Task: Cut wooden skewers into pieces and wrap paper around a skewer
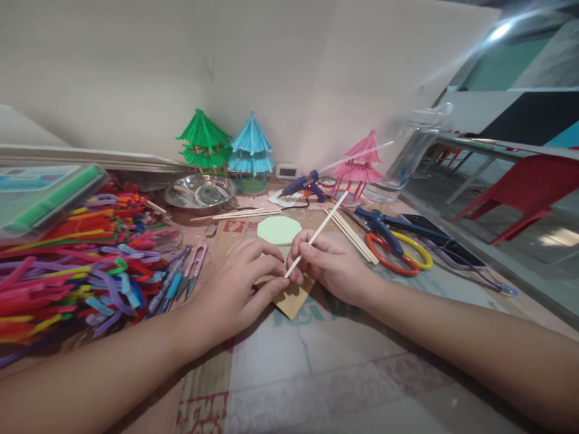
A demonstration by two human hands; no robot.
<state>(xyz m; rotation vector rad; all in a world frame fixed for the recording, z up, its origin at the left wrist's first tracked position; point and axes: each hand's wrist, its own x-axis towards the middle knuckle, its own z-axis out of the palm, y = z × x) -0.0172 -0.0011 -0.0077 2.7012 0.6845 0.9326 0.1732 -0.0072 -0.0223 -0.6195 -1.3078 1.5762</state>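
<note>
My right hand pinches a thin pale wooden stick, which slants up and to the right. My left hand is closed with thumb and fingertips at the stick's lower end. Beneath both hands lies a brown piece of card with one corner toward me, partly covered by the fingers. Just beyond them sits a pale green many-sided piece. More wooden sticks lie to the right of my right hand, and others lie behind the green piece.
Colourful pipe cleaners fill the left side, beside pens and snips. A metal bowl, glue gun and green, blue and pink model pavilions stand behind. Scissors, pliers and phone lie right.
</note>
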